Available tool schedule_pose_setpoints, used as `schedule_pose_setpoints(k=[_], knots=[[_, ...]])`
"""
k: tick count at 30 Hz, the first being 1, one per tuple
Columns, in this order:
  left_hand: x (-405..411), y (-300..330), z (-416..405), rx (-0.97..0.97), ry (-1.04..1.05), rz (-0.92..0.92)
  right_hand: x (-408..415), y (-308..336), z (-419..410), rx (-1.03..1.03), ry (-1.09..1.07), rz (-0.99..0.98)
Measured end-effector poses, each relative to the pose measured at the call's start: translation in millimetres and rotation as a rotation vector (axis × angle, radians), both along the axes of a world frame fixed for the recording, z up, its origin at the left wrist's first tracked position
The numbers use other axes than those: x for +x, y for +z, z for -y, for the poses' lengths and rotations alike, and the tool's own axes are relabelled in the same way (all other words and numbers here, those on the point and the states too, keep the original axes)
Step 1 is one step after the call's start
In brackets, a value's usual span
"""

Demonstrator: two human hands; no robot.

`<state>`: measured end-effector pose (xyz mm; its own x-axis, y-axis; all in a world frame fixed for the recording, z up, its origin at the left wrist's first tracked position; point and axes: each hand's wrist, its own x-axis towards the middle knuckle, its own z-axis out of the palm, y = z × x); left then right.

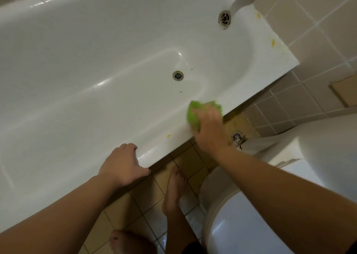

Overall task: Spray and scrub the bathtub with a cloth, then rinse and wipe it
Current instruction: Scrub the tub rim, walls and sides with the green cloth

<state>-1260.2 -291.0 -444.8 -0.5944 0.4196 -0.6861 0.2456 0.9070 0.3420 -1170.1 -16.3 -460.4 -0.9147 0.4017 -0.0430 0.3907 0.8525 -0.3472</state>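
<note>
1. We grip the green cloth (195,114) in our right hand (209,128), pressed on the bathtub (96,60) near rim, right end.
2. Our left hand (121,165) rests flat-fingered on that rim.

I see two bare forearms with no sleeves reaching the wrists, and no watch, rings or gloves on the left hand (121,165) or the right hand (209,130). Below the hands, both feet (174,188) are bare, without socks or shoes. Under the right forearm, at the bottom edge, there's a strip of dark fabric on the leg (185,232), probably shorts, too cropped for me to tell.
</note>
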Motion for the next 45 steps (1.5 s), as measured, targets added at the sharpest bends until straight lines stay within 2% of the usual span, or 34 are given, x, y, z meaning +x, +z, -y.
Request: schedule_pose_setpoints(k=[2, 3, 4, 7, 8, 9, 11, 14, 16, 18, 21, 23, 24, 25, 27, 29, 30, 32, 36, 39, 45], knots=[[-1, -2, 0, 0.003, 0.017, -0.01, 22, 10, 0, -0.107, 0.33, 0.051], [-2, -2, 0, 0.006, 0.021, -0.018, 22, 14, -26, -0.094, 0.379, 0.034], [-3, -3, 1, 0.008, 0.018, -0.024, 18, 17, -57, -0.053, 0.313, 0.029], [-7, -4, 2, -0.007, -0.014, -0.024, -8, 22, -132, 0.034, -0.206, 0.077], [-9, -4, 2, -0.011, -0.031, -0.017, -15, 21, -135, 0.024, -0.339, 0.051], [-11, -3, 1, -0.012, -0.037, -0.008, -22, 17, -121, 0.049, -0.365, 0.011], [-16, -1, 1, -0.013, -0.029, 0.021, -21, 10, -57, 0.049, -0.204, -0.038], [-17, 2, 1, -0.017, -0.021, 0.042, 15, 6, 30, -0.164, 0.281, 0.045], [-16, 2, 0, -0.014, -0.018, 0.055, 26, 6, 12, -0.162, 0.415, 0.06], [-15, 1, 1, -0.008, -0.021, 0.053, 19, 4, -39, -0.09, 0.243, 0.095], [-14, -1, 3, -0.009, -0.029, 0.041, -3, 4, -98, -0.003, -0.151, 0.002], [-13, -2, 4, -0.008, -0.009, 0.042, -18, 0, -81, -0.005, -0.313, -0.039], [-13, -2, 4, -0.006, 0.0, 0.043, -20, -2, -59, -0.011, -0.322, -0.036], [-13, -3, 4, -0.004, 0.006, 0.042, -17, 1, -34, -0.016, -0.261, -0.019], [-13, -4, 4, 0.003, 0.001, 0.034, 1, 5, 3, -0.076, 0.016, 0.004], [-14, -6, 5, 0.008, 0.009, 0.035, 18, 9, -2, -0.139, 0.289, 0.05], [-14, -7, 5, 0.009, 0.014, 0.036, 17, 13, -20, -0.147, 0.355, 0.065], [-14, -8, 7, 0.018, 0.021, 0.035, 8, 17, -61, -0.124, 0.265, 0.049], [-11, -7, 12, 0.055, 0.048, 0.047, -23, 10, -114, -0.015, -0.247, 0.042], [-11, -4, 12, 0.069, 0.045, 0.054, -37, 0, -80, -0.044, -0.325, 0.012], [-10, -3, 10, 0.055, 0.065, 0.035, -13, 18, 74, -0.402, 0.129, -0.031]])
